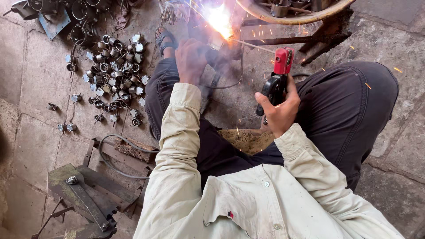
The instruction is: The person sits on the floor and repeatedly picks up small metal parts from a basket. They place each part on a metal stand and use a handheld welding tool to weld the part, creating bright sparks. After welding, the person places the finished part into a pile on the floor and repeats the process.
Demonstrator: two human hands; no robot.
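My right hand (280, 109) grips a black and red electrode holder (278, 76). A thin welding rod (250, 44) runs from it up-left to a bright white arc (220, 20) that throws sparks. My left hand (191, 59) is closed on a small metal part (218, 44) right beside the arc, partly hidden by glare and smoke. I sit low on the stone floor with knees spread, in dark trousers and a cream shirt.
A heap of several small metal rings and fittings (114, 73) lies on the floor at left. A steel bracket with a grey cable (108, 163) is at lower left. A round metal frame on a stand (301, 17) is at top right. My sandalled foot (164, 40) is near the heap.
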